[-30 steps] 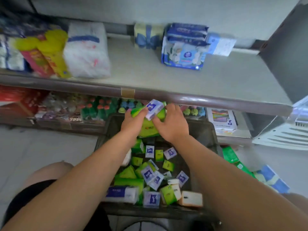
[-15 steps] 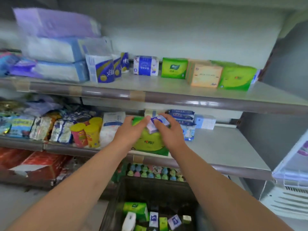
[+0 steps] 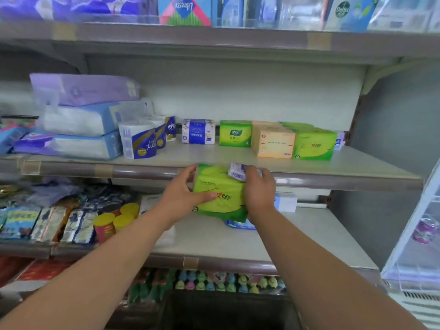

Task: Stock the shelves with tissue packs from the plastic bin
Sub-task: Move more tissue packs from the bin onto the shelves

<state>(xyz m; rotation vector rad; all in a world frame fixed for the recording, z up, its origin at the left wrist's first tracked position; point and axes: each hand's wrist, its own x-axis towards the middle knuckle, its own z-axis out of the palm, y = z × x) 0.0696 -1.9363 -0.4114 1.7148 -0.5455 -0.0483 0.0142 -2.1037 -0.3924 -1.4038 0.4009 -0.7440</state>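
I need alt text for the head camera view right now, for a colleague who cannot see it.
Two bare hands hold a green plastic-wrapped tissue pack in front of the grey middle shelf: left hand on its left side, right hand on its right, also pinning a small purple-and-white tissue packet on top. Green, orange and blue tissue packs already sit on that shelf.

A pale back wall (image 3: 250, 96) stands behind grey store shelving. The middle shelf (image 3: 357, 167) and the lower shelf (image 3: 309, 236) each carry a brown front rail patched with tan tape; a top shelf (image 3: 214, 36) runs across above them. On the right a grey side panel (image 3: 392, 129) closes the bay, with a white wire rack (image 3: 419, 246) nearer. Soft, even light falls throughout.
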